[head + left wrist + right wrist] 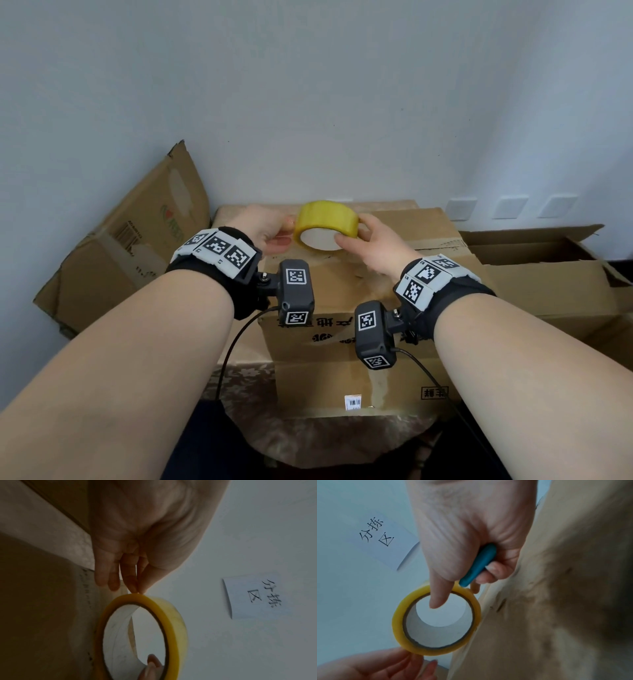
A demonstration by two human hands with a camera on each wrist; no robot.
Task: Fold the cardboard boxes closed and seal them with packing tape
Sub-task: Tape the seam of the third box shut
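Observation:
A yellow packing tape roll point(325, 224) is held between both hands above the closed cardboard box point(342, 291). My left hand point(286, 233) pinches the roll's outer rim with thumb and fingertips point(137, 588). My right hand point(349, 233) grips the roll from the other side, with its thumb point(438, 597) reaching into the white core point(436, 632). The right hand's curled fingers also hold a blue tool handle point(479, 563) against the palm. The tool's tip is hidden.
An open cardboard box point(548, 246) stands to the right and a tilted, worn box point(130, 246) leans at the left wall. A paper note point(254, 596) hangs on the wall. A patterned cloth point(246, 387) lies under the front box.

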